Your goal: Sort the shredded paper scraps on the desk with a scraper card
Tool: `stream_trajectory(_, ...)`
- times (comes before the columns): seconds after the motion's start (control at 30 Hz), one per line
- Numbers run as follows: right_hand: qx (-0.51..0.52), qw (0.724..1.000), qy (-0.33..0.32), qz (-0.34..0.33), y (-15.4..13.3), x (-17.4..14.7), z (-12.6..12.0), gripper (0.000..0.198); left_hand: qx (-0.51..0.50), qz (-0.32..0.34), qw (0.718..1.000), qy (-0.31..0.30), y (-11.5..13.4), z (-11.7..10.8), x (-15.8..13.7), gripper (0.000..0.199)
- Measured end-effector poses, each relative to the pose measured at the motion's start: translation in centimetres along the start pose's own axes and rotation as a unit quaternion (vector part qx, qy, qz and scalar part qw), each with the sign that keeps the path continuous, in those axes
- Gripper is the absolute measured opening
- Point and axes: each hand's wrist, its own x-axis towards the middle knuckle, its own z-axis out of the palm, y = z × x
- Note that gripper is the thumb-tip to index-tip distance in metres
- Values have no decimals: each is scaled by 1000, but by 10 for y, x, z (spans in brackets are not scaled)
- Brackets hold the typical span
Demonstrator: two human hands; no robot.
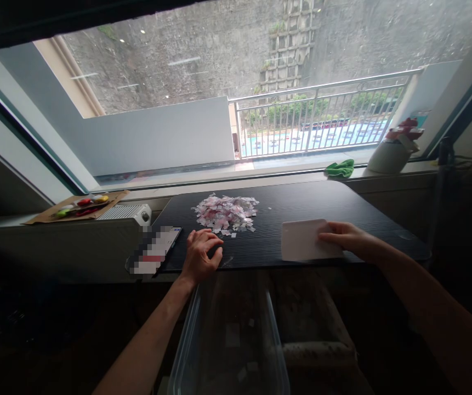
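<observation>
A heap of small pale pink and white paper pieces (225, 213) lies on the dark wood-grain table (301, 200). Just in front of it, my left hand (202, 255) rests at the table's near edge, fingers loosely bent and thumb apart, with nothing seen in it. My right hand (346, 237) grips the right end of a flat white rectangular card (301, 240) with rounded corners, between thumb and fingers. The card is to the right of the heap, apart from it, low over or on the tabletop; I cannot tell which.
Below the near edge stands a clear plastic bin (274, 323) with a few pale scraps inside. A phone (157, 249), partly pixelated, lies at the table's left. Behind are a window, a green cloth (340, 168) and a white container (390, 153). Cardboard (50, 214) sits left.
</observation>
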Motion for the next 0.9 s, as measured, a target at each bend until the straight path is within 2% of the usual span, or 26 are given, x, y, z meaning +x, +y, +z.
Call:
stream_trajectory(0.1,8,1000,6,-8,2,3,5,25,2,-1,1000,-2,1,0,0,15)
stream_trajectory(0.17,19,998,22,-49,4,11,17,25,6,-5,1000,-3,2,0,0,15)
stream_trajectory(0.3,24,986,76,-144,7,34,64,26,22,-24,999,6,2,3,0,15)
stream_trajectory(0.33,22,979,113,-166,7,40,77,27,26,-31,999,13,2,4,0,15)
stream_trajectory(0.47,-15,963,164,-213,9,52,115,27,30,-54,997,35,0,7,0,15)
stream_trajectory(0.57,-44,959,146,-238,10,51,124,24,26,-56,998,34,0,7,0,15)
stream_trajectory(0.73,-88,957,140,-240,12,48,121,15,24,-58,997,34,-1,7,0,15)
stream_trajectory(0.9,-22,958,98,-269,16,57,129,23,25,-52,998,29,-2,8,0,14)
